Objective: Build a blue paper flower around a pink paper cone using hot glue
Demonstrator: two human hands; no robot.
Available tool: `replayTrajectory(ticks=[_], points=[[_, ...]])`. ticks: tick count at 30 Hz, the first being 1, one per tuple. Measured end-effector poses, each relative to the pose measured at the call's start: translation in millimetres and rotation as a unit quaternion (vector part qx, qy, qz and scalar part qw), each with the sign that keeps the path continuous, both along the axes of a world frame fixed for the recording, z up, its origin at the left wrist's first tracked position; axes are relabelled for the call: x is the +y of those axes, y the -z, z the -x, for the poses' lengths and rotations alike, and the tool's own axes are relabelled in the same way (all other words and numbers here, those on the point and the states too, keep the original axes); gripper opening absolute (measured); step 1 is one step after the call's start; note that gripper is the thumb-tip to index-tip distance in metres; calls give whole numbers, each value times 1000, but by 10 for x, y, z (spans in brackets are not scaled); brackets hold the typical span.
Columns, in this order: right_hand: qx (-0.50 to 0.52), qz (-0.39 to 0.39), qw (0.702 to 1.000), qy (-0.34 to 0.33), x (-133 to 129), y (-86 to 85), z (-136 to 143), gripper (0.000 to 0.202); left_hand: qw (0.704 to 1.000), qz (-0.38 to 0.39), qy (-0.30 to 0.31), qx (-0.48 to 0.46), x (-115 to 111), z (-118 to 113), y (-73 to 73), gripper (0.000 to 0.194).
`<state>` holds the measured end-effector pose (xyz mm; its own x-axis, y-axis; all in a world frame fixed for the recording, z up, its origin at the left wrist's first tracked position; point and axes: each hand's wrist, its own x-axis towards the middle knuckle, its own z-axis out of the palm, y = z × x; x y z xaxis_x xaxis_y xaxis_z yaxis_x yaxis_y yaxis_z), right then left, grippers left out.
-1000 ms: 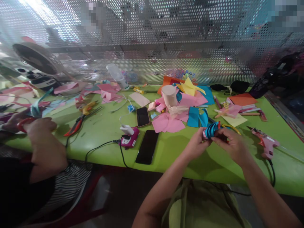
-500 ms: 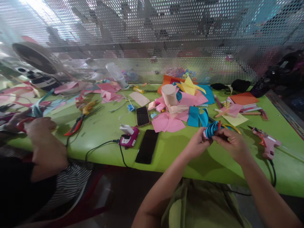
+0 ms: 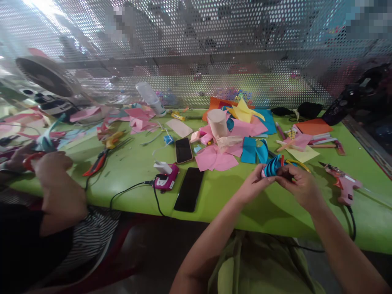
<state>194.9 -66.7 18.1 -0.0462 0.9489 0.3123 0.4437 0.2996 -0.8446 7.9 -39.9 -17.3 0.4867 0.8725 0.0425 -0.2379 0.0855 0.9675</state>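
Between my two hands is a small rolled piece of blue paper (image 3: 271,166) with dark bands and a bit of pink at its lower left end. My left hand (image 3: 256,182) grips its left side, fingers closed round it. My right hand (image 3: 295,179) is pinched at its right end; the fingertips are partly hidden. Just behind the right fingers lie scissors with a red part and a yellow handle (image 3: 298,163). Beyond the roll, blue paper pieces (image 3: 250,150) lie on the green table (image 3: 226,196). To the right rests a pink glue gun (image 3: 346,185) with a cord.
Pink paper scraps (image 3: 217,158) surround a cream paper tube (image 3: 218,123). Left of my hands are a black phone (image 3: 189,190), a smaller phone (image 3: 183,150) and a purple power socket (image 3: 167,179) with cables. Pliers (image 3: 98,162) lie near a co-worker's arm (image 3: 59,183). Behind stands a perforated metal screen (image 3: 190,53).
My left thumb has shifted slightly along the blue paper roll, and the roll has turned a little. Both hands stay in nearly the same place.
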Motion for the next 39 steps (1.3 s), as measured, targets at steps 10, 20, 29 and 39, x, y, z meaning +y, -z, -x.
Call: replayTrajectory(ticks=[10, 20, 29, 39], points=[[-5, 0, 1000, -18, -47, 56, -16, 21, 996, -67, -23, 62, -22, 18, -96, 55], [-39, -18, 999, -10, -54, 5, -31, 18, 997, -43, -5, 59, -34, 1, -73, 60], [1, 9, 1000, -10, -24, 4, -3, 29, 998, -44, -23, 48, -32, -5, -19, 59], [-38, -9, 999, -25, -48, -86, -85, 26, 997, -51, -22, 62, -37, -20, -27, 55]])
